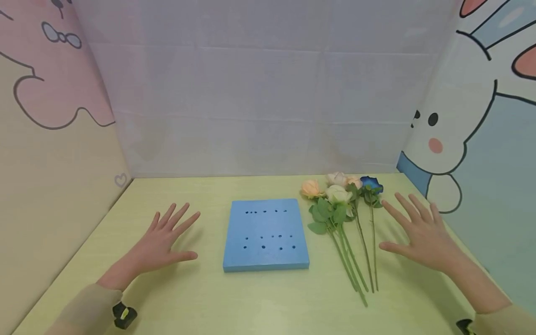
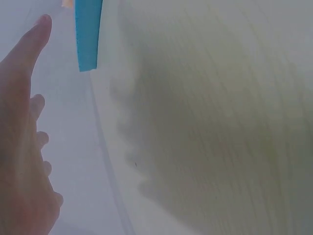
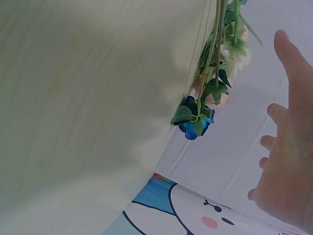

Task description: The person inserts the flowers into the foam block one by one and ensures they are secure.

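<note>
My left hand hovers over the table's left side with its fingers spread, holding nothing. Over the right side hangs my right hand, fingers spread too, just right of the flowers. A blue block with rows of small dark holes lies flat at the centre. To its right several artificial roses lie on the table: an orange rose, a white rose, paler ones behind, and a blue rose. Their green stems point toward me. In the right wrist view the blue rose is nearest that hand.
The light yellow-green table meets a pale cloth wall at the back. Side panels with cartoon drawings stand at left and right, a rabbit on the right one. Dark wrist straps show at the sleeves.
</note>
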The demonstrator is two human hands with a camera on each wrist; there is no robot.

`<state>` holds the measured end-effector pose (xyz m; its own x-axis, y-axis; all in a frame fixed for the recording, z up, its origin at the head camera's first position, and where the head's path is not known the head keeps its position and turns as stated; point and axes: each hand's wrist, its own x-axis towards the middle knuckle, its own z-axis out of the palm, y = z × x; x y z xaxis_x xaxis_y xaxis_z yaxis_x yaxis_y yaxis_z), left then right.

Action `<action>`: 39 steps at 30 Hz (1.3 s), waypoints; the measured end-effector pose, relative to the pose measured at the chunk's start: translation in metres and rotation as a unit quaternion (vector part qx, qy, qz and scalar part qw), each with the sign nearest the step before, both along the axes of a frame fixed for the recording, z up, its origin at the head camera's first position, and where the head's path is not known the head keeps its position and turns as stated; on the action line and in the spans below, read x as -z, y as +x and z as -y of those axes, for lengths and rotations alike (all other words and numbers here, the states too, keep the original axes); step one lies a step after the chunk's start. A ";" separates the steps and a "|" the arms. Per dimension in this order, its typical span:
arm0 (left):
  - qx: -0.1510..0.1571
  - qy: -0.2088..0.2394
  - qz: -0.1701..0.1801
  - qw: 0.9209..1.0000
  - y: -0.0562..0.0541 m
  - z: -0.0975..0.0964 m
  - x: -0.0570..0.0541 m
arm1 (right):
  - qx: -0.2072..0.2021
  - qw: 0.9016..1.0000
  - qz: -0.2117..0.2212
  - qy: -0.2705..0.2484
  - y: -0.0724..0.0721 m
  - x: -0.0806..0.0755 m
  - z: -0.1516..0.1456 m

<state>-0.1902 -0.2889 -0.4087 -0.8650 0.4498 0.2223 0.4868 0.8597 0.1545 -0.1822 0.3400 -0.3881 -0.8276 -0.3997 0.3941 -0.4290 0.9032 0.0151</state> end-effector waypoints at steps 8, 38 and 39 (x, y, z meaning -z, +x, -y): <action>0.013 0.023 0.037 0.999 0.000 -0.013 0.006 | 0.004 1.000 -0.002 -0.007 -0.005 0.003 -0.002; 0.033 0.146 0.119 0.982 0.002 -0.066 0.017 | 0.005 0.998 0.066 -0.026 -0.011 0.015 0.009; 0.034 0.149 0.117 0.981 0.002 -0.067 0.017 | 0.003 0.997 0.067 -0.027 -0.011 0.016 0.010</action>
